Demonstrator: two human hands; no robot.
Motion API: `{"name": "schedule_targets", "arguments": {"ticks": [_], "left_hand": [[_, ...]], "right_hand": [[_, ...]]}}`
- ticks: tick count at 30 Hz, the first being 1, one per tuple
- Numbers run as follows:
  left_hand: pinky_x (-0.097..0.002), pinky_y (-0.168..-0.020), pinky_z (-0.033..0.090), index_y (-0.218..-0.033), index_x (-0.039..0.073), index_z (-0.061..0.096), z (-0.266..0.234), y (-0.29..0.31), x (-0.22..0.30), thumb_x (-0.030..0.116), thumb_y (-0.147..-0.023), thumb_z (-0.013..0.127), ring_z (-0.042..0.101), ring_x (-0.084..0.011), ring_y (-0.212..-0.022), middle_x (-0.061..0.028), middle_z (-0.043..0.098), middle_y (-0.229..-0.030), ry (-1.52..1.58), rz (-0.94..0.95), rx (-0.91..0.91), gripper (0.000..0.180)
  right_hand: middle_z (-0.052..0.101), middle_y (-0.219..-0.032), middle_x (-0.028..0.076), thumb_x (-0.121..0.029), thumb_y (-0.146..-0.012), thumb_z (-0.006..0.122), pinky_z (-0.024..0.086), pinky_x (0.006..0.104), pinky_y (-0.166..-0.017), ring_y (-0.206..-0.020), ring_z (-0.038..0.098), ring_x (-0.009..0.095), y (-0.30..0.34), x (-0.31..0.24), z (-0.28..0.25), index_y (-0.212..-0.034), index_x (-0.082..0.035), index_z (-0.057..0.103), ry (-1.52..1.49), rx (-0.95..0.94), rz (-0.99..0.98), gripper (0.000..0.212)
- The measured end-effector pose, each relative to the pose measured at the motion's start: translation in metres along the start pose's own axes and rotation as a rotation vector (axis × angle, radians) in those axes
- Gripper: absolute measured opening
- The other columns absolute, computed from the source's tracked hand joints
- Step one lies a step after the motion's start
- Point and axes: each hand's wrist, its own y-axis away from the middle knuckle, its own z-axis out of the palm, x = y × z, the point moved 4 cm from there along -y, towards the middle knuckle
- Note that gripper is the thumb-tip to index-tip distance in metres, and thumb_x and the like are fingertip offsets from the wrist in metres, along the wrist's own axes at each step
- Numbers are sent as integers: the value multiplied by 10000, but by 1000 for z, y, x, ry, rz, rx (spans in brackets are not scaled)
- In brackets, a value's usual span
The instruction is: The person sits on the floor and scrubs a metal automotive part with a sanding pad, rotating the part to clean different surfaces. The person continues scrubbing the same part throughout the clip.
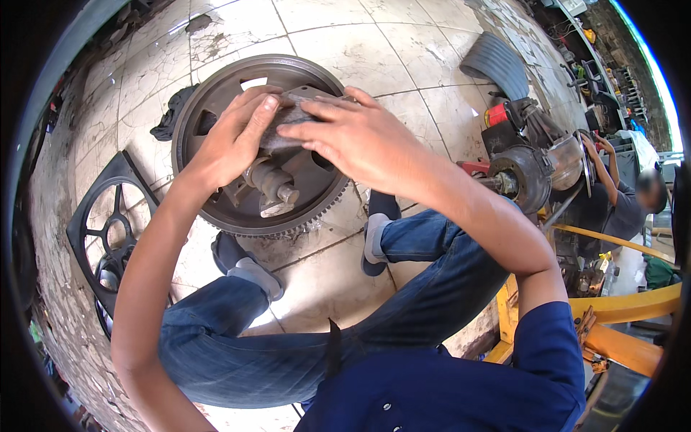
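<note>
A large dark metal flywheel [331, 191] with a toothed rim lies on the tiled floor in front of me. From its middle a shiny stepped crankshaft [270, 180] sticks up towards me. My left hand [241, 133] and my right hand [353, 137] meet above it, around a flat grey piece [282, 131] at the shaft's upper side. This piece looks like a worn cloth or abrasive sheet; I cannot tell which. My left fingers wrap over its far edge with the thumb on top. The right fingers curl across it, slightly apart. What lies beneath the hands is hidden.
My shod feet [385, 223] stand near the flywheel. A black frame with a spoked ring [128, 169] leans at left; a black cloth [175, 111] lies nearby. At right are a ribbed grey sheet [497, 65], a machine [515, 173], a yellow metal stand [626, 306] and another person [612, 205].
</note>
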Motion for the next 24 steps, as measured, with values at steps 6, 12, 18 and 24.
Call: {"name": "schedule_targets", "arguments": {"ticks": [6,12,18,24], "left_hand": [[-419,-1159,321,-1386,12,509,-1,-3,3,578,-1056,226,449,-313,-1362,-170,508,-1417,-27,-43,6,714],[-419,-1158,319,-1362,11,529,-1,-3,4,582,-1056,216,448,-313,-1361,-163,505,-1417,-65,-19,21,719],[-422,-1177,294,-1284,6,600,-3,-3,3,547,-1066,229,411,-313,-1387,-152,485,-1432,-21,-10,48,691],[-424,-1185,284,-1273,15,611,-2,-2,5,516,-1073,252,406,-315,-1391,-146,478,-1439,-43,-7,56,648]], "right_hand": [[656,-1268,148,-252,-1012,527,421,552,-1066,-1183,635,288,-8,12,-1,-1306,-223,632,3,-14,94,313],[633,-1316,163,-256,-1020,518,420,584,-1069,-1192,632,302,-7,24,1,-1301,-224,631,-18,-70,150,304],[678,-1222,149,-279,-1024,504,454,541,-1044,-1111,671,294,-4,9,-8,-1297,-197,634,6,8,32,314],[672,-1229,140,-267,-1030,498,483,455,-966,-1072,670,293,-5,19,-3,-1328,-203,612,97,-105,149,325]]}}
